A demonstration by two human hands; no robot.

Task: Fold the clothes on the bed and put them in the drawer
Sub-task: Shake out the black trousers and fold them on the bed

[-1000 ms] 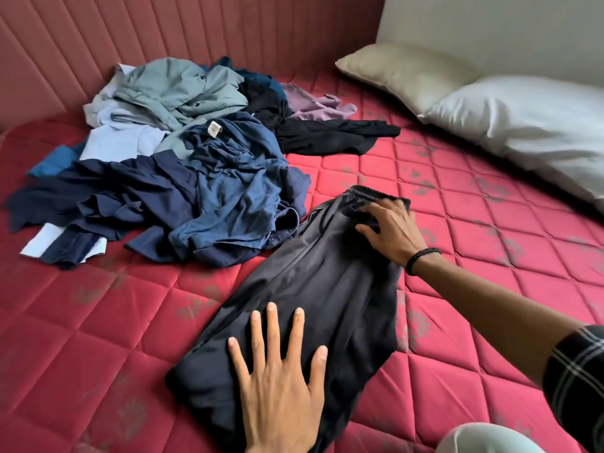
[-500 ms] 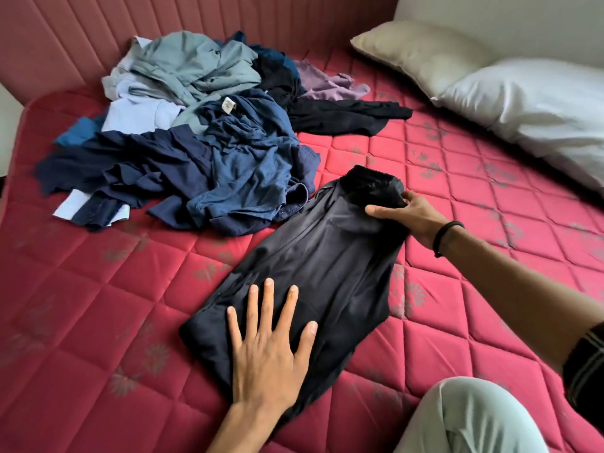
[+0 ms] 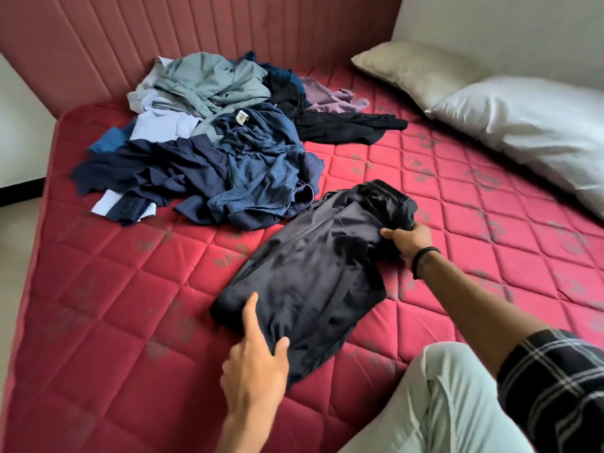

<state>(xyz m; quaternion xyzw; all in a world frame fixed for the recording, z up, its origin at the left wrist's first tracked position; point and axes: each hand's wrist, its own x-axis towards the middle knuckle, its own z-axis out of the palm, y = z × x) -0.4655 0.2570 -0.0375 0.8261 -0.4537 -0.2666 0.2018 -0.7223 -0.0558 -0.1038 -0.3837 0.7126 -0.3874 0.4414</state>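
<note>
Dark folded trousers (image 3: 313, 266) lie on the red quilted mattress (image 3: 130, 322) in the middle of the view. My right hand (image 3: 408, 240) grips the trousers at the waistband end, fingers closed on the cloth. At the near end, my left hand (image 3: 258, 361) pinches the fabric edge between thumb and fingers. A heap of unfolded clothes (image 3: 228, 148) in blue, navy, grey-green, black and lilac lies behind the trousers, touching their far left edge. No drawer is in view.
Two pillows, a beige pillow (image 3: 415, 67) and a white pillow (image 3: 529, 125), lie at the far right. A red padded headboard (image 3: 196, 34) runs along the back. My knee in pale trousers (image 3: 441, 403) rests on the mattress at the bottom right. The mattress edge runs down the left.
My left hand went from lying flat on the trousers to gripping their near edge. My right hand closed on the waistband end. The camera pulled back.
</note>
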